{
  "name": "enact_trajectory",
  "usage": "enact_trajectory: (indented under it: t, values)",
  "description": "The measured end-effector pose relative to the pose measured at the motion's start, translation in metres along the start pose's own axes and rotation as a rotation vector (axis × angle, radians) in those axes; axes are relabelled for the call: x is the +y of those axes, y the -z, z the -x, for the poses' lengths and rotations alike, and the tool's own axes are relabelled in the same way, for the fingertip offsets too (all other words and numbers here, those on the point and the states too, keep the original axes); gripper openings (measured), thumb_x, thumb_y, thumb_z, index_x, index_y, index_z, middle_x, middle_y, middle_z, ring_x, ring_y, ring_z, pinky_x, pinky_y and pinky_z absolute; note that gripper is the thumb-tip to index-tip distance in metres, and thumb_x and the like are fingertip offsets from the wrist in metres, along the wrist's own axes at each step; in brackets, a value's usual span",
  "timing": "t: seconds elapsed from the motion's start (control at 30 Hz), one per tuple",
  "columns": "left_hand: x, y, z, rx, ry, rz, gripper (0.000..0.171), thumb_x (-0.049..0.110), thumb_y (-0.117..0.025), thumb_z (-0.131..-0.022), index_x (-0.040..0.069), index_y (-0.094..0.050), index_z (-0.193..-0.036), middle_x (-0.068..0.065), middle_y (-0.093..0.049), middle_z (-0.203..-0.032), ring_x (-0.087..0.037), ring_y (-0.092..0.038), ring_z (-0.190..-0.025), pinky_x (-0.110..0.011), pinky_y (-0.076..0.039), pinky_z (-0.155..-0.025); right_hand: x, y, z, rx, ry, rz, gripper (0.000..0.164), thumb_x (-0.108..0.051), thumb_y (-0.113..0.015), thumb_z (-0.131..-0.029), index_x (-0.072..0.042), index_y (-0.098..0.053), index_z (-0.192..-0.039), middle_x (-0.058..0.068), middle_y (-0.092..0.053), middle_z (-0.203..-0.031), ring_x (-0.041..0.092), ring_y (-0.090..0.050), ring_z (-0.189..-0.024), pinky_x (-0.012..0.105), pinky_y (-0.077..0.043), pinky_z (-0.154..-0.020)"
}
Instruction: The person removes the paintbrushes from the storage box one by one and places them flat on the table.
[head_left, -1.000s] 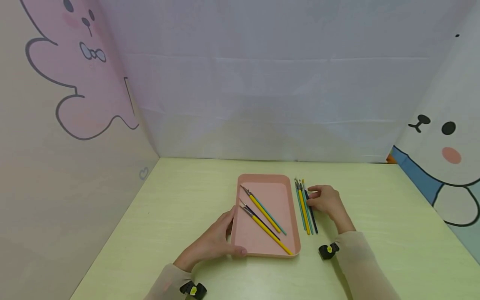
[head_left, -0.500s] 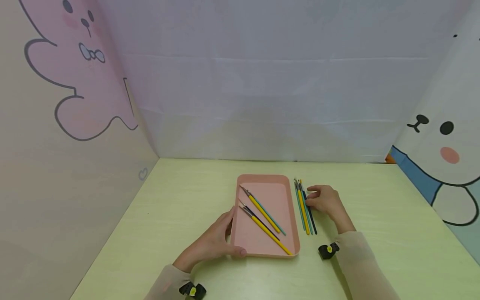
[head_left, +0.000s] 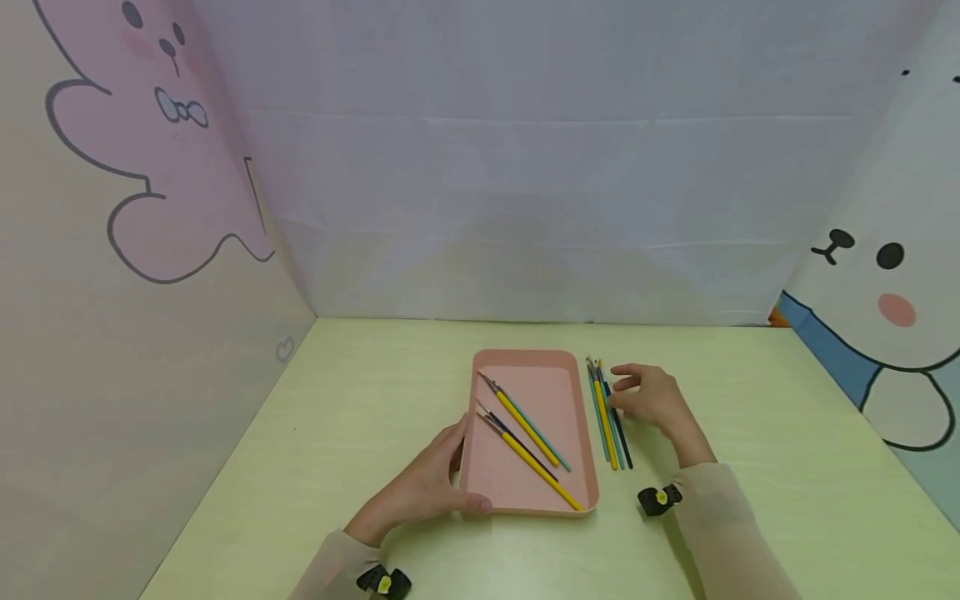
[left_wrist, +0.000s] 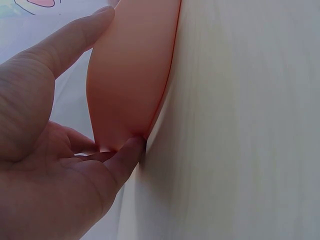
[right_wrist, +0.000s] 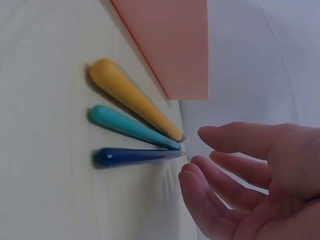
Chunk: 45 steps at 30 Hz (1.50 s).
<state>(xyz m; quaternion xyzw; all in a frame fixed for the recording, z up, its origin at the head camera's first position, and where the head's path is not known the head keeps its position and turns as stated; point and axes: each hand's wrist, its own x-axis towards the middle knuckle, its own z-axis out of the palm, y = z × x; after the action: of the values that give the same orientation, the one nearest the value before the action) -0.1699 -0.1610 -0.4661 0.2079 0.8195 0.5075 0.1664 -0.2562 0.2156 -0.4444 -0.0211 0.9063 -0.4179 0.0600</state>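
My left hand (head_left: 420, 487) grips the near left corner of a pink tray (head_left: 491, 479), thumb and fingers spread along its wall in the left wrist view. Inside the tray lie several paintbrushes, slanted: two yellow, a dark one (head_left: 542, 464) and a teal one (head_left: 551, 444). Beside its right edge more paintbrushes lie in a row: a yellow brush (head_left: 606, 425), teal ones and a dark blue brush (head_left: 623, 440). Just right of that row my right hand (head_left: 660, 404) hovers, fingers loosely bent. In the right wrist view, nothing shows between thumb and fingertips.
The pale yellow table (head_left: 360, 400) reaches back to a white curtain-like sheet (head_left: 465, 208). Side panels with cartoon animals stand left and right. A small black device (head_left: 658, 500) is strapped at each wrist.
My right hand has lifted slightly, with the thumb and forefinger a little farther apart. The tray, the brushes and my left hand have stayed in place.
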Motion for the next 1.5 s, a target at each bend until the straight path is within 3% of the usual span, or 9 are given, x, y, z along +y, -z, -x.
enact_trajectory:
  t: [0.5, 0.67, 1.0, 1.27, 1.5]
  values:
    - [-0.001, -0.001, 0.000, -0.003, -0.016, 0.017, 0.130, 0.029, -0.097, -0.079, 0.023, -0.007, -0.173, -0.014, -0.037, -0.159, -0.024, -0.057, -0.126, -0.038, -0.051, -0.108, -0.011, 0.005, 0.005, -0.003, 0.114, 0.033, 0.061, -0.013, -0.077, -0.096, 0.003, -0.055, -0.151, 0.030, -0.064, -0.137, 0.047, -0.068, -0.118, 0.045, -0.062, -0.084]
    - [-0.002, 0.000, 0.000, -0.012, -0.023, 0.030, 0.129, 0.029, -0.097, -0.079, 0.030, -0.007, -0.172, -0.011, -0.038, -0.158, -0.022, -0.058, -0.126, -0.035, -0.052, -0.107, -0.016, 0.004, 0.006, -0.005, 0.152, 0.057, 0.061, -0.013, -0.077, -0.096, 0.002, -0.055, -0.151, 0.029, -0.063, -0.138, 0.046, -0.068, -0.117, 0.048, -0.062, -0.085]
    - [-0.001, 0.000, 0.001, -0.015, -0.022, 0.038, 0.128, 0.029, -0.096, -0.079, 0.033, -0.007, -0.171, -0.011, -0.040, -0.156, -0.021, -0.058, -0.124, -0.034, -0.052, -0.106, -0.030, 0.001, 0.008, -0.025, 0.195, 0.062, 0.062, -0.012, -0.077, -0.096, 0.000, -0.054, -0.152, 0.029, -0.060, -0.143, 0.047, -0.066, -0.121, 0.050, -0.061, -0.088]
    - [-0.003, 0.000, 0.003, 0.008, 0.008, -0.010, 0.132, 0.032, -0.097, -0.078, 0.022, -0.006, -0.173, -0.012, -0.035, -0.162, -0.022, -0.055, -0.127, -0.038, -0.050, -0.109, -0.041, -0.006, 0.012, -0.034, 0.260, 0.065, 0.061, -0.011, -0.078, -0.096, 0.001, -0.054, -0.152, 0.030, -0.058, -0.143, 0.048, -0.065, -0.120, 0.049, -0.062, -0.086]
    - [-0.001, 0.001, 0.003, 0.003, -0.002, 0.002, 0.131, 0.031, -0.097, -0.078, 0.026, -0.005, -0.173, -0.012, -0.037, -0.159, -0.021, -0.056, -0.125, -0.039, -0.049, -0.110, -0.055, -0.018, 0.009, -0.050, 0.328, 0.137, 0.061, -0.011, -0.080, -0.094, 0.004, -0.057, -0.148, 0.030, -0.061, -0.140, 0.042, -0.067, -0.112, 0.046, -0.061, -0.081]
